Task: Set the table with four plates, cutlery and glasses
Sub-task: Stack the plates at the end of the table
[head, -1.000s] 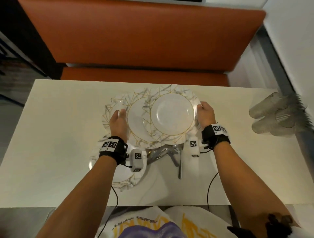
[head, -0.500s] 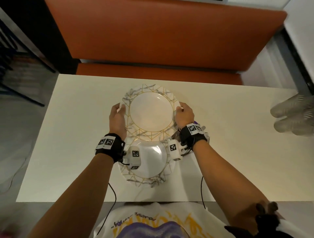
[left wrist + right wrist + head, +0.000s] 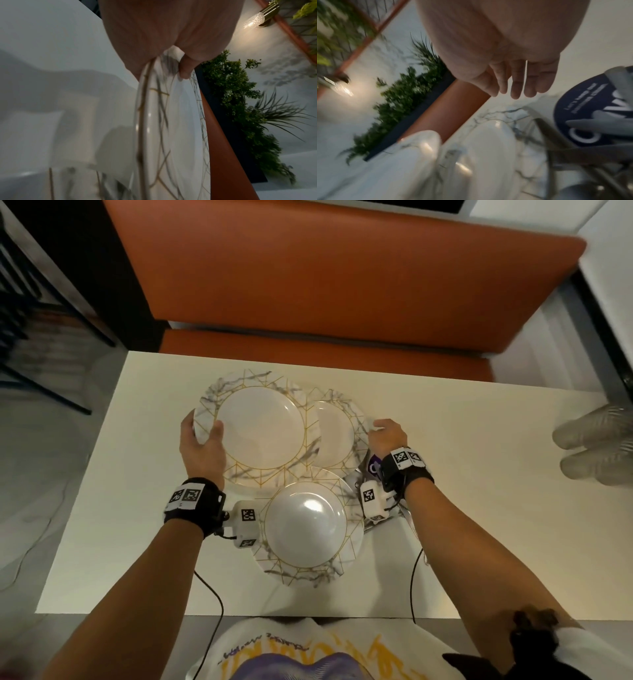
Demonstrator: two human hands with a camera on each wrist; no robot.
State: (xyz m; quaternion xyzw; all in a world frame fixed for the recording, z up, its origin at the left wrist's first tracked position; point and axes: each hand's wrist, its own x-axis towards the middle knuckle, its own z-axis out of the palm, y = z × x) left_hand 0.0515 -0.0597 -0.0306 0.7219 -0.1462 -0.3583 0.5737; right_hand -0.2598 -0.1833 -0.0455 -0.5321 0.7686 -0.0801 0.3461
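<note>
Three marbled plates (image 3: 310, 529) on white table (image 3: 479, 508). Left hand (image 3: 202, 448) pinching rim of raised plate (image 3: 260, 433), thumb on top. Right hand (image 3: 388, 436) relaxed, fingers straight, beside far plate (image 3: 334, 433), possibly touching. Cutlery (image 3: 583, 152) under right wrist; clear glasses (image 3: 596, 446) far right.

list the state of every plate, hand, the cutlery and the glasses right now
lifted plate: gripped at its left rim, raised, overlapping the far plate
far plate: flat on the table, partly covered
near plate: flat on the table, untouched
left hand: thumb over the lifted plate's rim
right hand: fingers straight, holding nothing
cutlery: piled by the right wrist
glasses: lying on their sides
</note>
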